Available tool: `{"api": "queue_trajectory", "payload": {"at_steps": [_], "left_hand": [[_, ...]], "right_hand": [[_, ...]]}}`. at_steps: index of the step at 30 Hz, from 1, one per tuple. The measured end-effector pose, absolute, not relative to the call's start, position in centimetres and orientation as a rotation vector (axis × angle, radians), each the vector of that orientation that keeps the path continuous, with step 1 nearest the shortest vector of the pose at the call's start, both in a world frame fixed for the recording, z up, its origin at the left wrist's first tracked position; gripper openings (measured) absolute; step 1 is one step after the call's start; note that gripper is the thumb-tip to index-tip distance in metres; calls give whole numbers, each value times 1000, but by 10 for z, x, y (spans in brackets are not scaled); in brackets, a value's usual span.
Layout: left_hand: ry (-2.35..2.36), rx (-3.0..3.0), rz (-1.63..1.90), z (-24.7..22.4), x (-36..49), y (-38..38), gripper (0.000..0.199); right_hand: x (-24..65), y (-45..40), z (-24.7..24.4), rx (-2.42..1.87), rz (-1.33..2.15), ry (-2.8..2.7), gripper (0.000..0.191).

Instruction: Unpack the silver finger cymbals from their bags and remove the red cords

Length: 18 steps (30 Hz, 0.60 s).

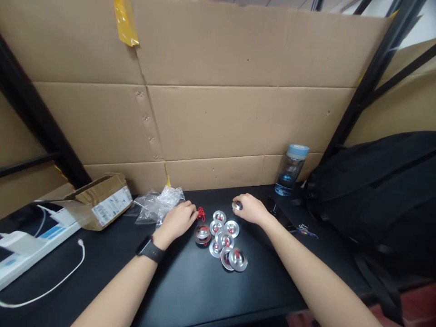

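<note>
My right hand [251,208] grips a small shiny metal cymbal [237,205] by its edge, toward the back of the black table. My left hand [181,219], wearing a black watch, rests with its fingers curled beside a bundle of red cord [201,214]; whatever its fingers hold is hidden. Between the hands, several small domed cymbals [232,229] with red cord at their centres lie spread out, some overlapping. Nearest the left hand, a rounder stack of cymbals [202,234] stands with red cord under it. Two cymbals [238,259] overlap at the front.
Crumpled clear plastic bags [163,203] and an opened cardboard box [105,202] lie at the left, near a white power strip [41,243] with a cable. On the right are a water bottle [291,171], a dark phone-like object [281,217], keys [306,231] and a black backpack [378,195]. Cardboard panels stand behind.
</note>
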<state>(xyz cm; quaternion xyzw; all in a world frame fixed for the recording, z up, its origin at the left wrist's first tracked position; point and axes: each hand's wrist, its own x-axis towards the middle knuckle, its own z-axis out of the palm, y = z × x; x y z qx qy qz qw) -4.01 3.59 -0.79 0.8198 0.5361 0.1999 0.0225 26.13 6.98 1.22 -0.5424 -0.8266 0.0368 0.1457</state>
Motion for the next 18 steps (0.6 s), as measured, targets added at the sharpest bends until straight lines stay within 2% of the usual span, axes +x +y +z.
{"api": "queue_trajectory", "payload": {"at_steps": [7, 12, 18], "left_hand": [[1702, 2571, 597, -5, -35, 30, 27], [1713, 2612, 615, -1, -32, 26, 20], [1272, 2621, 638, 4, -19, 16, 12]], "right_hand": [[265, 72, 11, -1563, 73, -2422, 24], [269, 76, 6, -1562, 95, -2445, 32], [271, 80, 4, -1531, 128, -2473, 36]]}}
